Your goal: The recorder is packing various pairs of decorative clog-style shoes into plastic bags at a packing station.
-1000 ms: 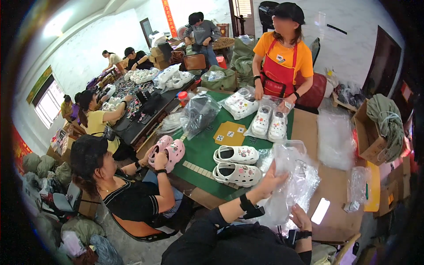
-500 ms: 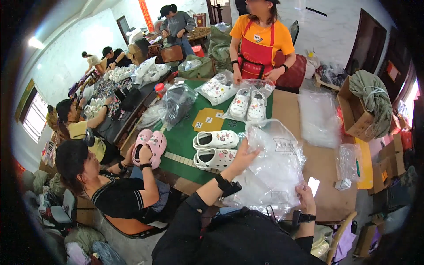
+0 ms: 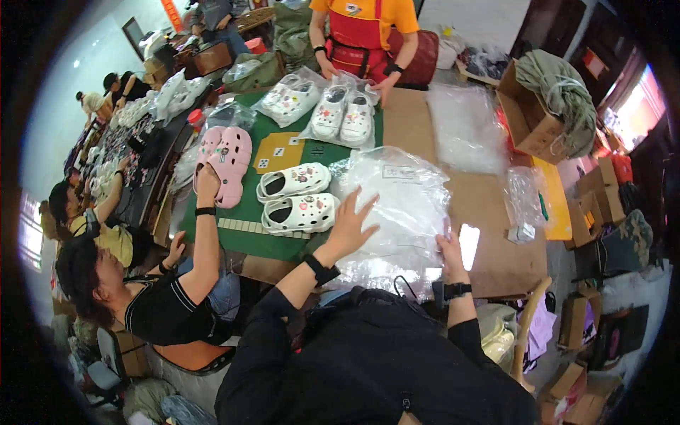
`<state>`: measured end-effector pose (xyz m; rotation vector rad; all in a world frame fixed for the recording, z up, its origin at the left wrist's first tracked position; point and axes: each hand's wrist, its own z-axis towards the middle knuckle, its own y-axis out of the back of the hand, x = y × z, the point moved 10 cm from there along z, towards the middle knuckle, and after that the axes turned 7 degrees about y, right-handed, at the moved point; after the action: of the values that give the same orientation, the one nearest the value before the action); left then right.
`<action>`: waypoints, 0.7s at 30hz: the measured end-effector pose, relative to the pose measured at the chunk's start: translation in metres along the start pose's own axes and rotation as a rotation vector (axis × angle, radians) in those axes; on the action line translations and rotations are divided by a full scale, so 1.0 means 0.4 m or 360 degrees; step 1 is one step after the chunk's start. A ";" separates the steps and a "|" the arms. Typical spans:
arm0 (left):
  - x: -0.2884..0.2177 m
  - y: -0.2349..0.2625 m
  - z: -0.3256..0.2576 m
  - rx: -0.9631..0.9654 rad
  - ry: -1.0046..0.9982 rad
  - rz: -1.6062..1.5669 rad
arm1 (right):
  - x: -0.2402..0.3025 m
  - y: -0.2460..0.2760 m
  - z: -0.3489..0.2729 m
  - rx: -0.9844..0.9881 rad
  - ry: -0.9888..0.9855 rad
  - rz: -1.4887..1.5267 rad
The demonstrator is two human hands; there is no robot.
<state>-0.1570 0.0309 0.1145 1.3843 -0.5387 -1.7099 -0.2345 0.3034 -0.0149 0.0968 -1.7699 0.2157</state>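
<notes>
A large clear plastic bag (image 3: 400, 205) lies on the table in front of me. My left hand (image 3: 348, 228) has its fingers spread over the bag's left part. At the bag's right edge, my right hand (image 3: 451, 253) pinches the plastic between thumb and fingers. To the left of my left hand is a pair of white clogs with colourful charms, the far clog (image 3: 294, 181) and the near clog (image 3: 302, 213) lying side by side. A bright phone (image 3: 468, 246) rests just right of my right hand.
A seated person (image 3: 163, 301) on the left holds pink clogs (image 3: 229, 159). Across the table, a person in a red apron (image 3: 356, 42) touches bagged white clogs (image 3: 343, 115). Another bagged pair (image 3: 290, 97) lies beside it. Stacked plastic bags (image 3: 467, 127) and a cardboard box (image 3: 528, 117) are at the right.
My left hand has moved off the bag's upper edge and spread its fingers. The bag now lies flatter. The seated person has moved the pink clogs farther across the table. The view has shifted.
</notes>
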 end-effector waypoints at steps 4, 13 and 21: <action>0.002 -0.178 -0.129 0.0729 -0.0086 0.0336 | -0.068 0.022 0.035 0.0064 0.0040 -0.0087; 0.137 -0.236 -0.216 0.0841 0.0021 0.0450 | -0.075 -0.024 0.022 -0.0025 -0.0062 -0.0241; 0.170 -0.229 -0.209 0.0732 -0.0049 0.0551 | -0.132 -0.062 -0.026 0.0303 -0.0362 -0.0068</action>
<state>-0.1114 0.0400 -0.0190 1.4698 -1.1726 -1.3755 -0.2089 0.2784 -0.0622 0.3066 -1.9675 0.3534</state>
